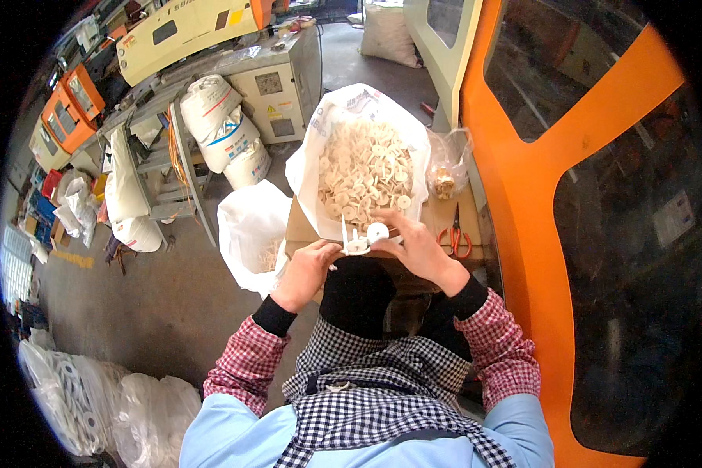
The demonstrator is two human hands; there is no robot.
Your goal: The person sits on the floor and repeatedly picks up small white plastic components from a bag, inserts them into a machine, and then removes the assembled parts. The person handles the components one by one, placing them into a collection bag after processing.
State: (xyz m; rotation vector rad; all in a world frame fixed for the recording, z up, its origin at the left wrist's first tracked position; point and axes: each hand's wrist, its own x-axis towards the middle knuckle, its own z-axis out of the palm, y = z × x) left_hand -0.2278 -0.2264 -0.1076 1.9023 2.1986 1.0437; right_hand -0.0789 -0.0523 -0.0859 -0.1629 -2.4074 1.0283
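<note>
My left hand (306,274) pinches the end of a white moulded plastic part (356,246), which has a thin upright stem. Against it, my right hand (420,251) grips a small white plastic disc (377,232) between thumb and fingers. Whether the disc and the part are joined I cannot tell. Both hands are just in front of a large open white sack (303,165), heaped with many cream-white disc-shaped plastic pieces (366,168). Red-handled cutting pliers (457,240) lie to the right of my right hand on a cardboard-covered surface (441,212).
A second open white bag (238,214) holding thin scraps stands at the left. A clear bag (450,160) of small parts sits right of the sack. An orange machine frame (515,195) rises close on my right. Stacked full sacks (225,129) stand farther left.
</note>
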